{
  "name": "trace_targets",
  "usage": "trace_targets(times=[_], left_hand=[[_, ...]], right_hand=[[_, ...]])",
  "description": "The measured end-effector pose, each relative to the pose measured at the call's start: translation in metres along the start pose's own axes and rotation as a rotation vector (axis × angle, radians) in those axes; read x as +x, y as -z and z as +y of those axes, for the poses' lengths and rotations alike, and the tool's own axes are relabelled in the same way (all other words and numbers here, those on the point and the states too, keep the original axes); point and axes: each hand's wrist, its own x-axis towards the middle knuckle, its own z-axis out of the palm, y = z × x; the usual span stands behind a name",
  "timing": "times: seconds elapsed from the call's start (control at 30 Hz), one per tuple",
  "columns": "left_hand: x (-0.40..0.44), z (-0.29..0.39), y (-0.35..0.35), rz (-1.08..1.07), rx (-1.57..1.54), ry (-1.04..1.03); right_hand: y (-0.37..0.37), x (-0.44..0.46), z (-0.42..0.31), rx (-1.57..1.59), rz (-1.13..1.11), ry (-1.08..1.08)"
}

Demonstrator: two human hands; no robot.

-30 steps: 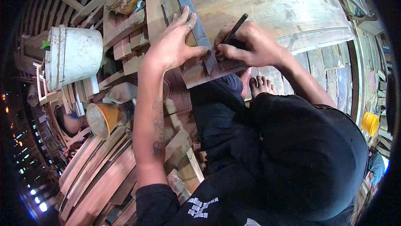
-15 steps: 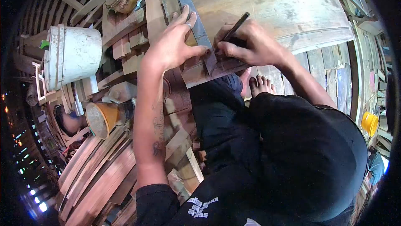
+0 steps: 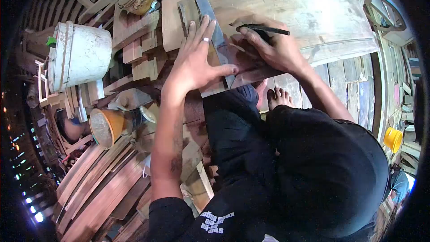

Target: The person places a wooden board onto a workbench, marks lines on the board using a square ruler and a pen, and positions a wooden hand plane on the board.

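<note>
A metal ruler-like strip point(image 3: 218, 37), apparently part of a square, lies slantwise on a brown board point(image 3: 210, 89) above my lap. My left hand point(image 3: 197, 56) is spread flat over the board, its fingers apart and the thumb resting on the strip's lower part. To the right of the strip, my right hand point(image 3: 268, 40) pinches a black pen point(image 3: 268, 29). The pen lies nearly level, its tip pointing left near the strip. Both hands are over the large pale wooden panel point(image 3: 331, 4).
A white bucket point(image 3: 85, 56) stands at the left, with a yellow-rimmed container point(image 3: 107, 127) below it. Curved wooden slats point(image 3: 103, 188) are stacked at the lower left. A jar point(image 3: 135, 0) sits at the upper left. A yellow bucket point(image 3: 393, 140) is far right.
My right hand has moved up, and the pen has tilted from steep to nearly level. My left hand's fingers have spread wider and shifted slightly right and down. The view has shifted a little.
</note>
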Motion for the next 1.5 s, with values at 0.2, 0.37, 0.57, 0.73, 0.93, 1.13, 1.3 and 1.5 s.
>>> trace_targets(times=[0.2, 0.37, 0.57, 0.73, 0.93, 1.13, 1.3, 1.5], left_hand=[[-0.026, -0.010, -0.001, 0.014, -0.106, 0.027], [-0.035, -0.010, -0.008, 0.048, -0.264, 0.055], [-0.035, -0.002, -0.011, 0.092, -0.242, 0.062], [-0.035, 0.011, -0.013, 0.078, -0.129, 0.132], [-0.032, 0.027, -0.011, 0.098, 0.047, 0.144], [-0.007, 0.040, -0.010, 0.053, 0.040, 0.100], [0.006, 0.035, -0.017, 0.085, 0.008, 0.067], [0.010, 0.039, -0.021, 0.125, 0.051, 0.094]], right_hand=[[0.002, -0.002, 0.001, -0.016, -0.020, -0.039], [0.003, -0.002, -0.002, -0.014, -0.020, 0.013], [0.009, -0.007, -0.003, -0.149, -0.088, 0.183], [0.009, -0.010, -0.005, -0.169, -0.126, 0.199], [0.009, -0.006, -0.005, -0.172, -0.140, 0.263], [0.012, -0.013, -0.008, -0.111, -0.095, 0.173], [0.018, -0.012, -0.004, -0.031, -0.094, 0.065], [0.032, -0.006, -0.008, 0.015, -0.102, -0.094]])
